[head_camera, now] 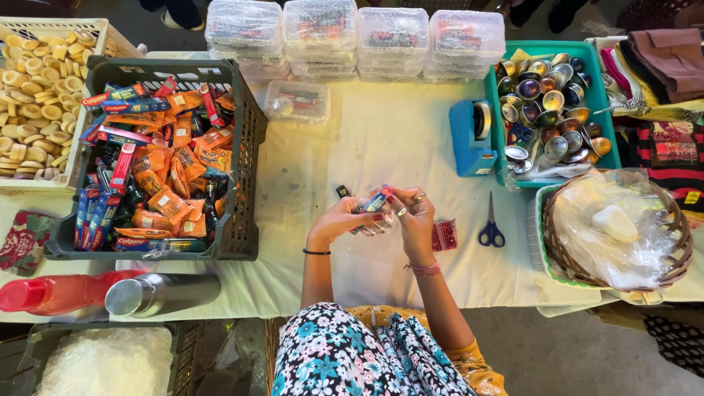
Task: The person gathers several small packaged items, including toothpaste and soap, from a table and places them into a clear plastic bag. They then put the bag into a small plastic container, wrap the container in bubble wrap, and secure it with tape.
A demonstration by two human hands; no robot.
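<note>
Both hands, left hand (343, 218) and right hand (412, 213), grip one small clear packet (372, 207) at mid-frame above the bench (381, 139); crinkly plastic shows a blue-and-red tube inside.

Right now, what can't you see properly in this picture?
- Head view: the small clear packet is mostly covered by the left hand and right hand; its contents are unclear.
- The basket contents blur under crinkled plastic.
- The folded cloths are cut off by the right edge.

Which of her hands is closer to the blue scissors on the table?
Right. The right hand is just left of the scissors; the left hand is farther left, beyond the small packet both hold.
</note>
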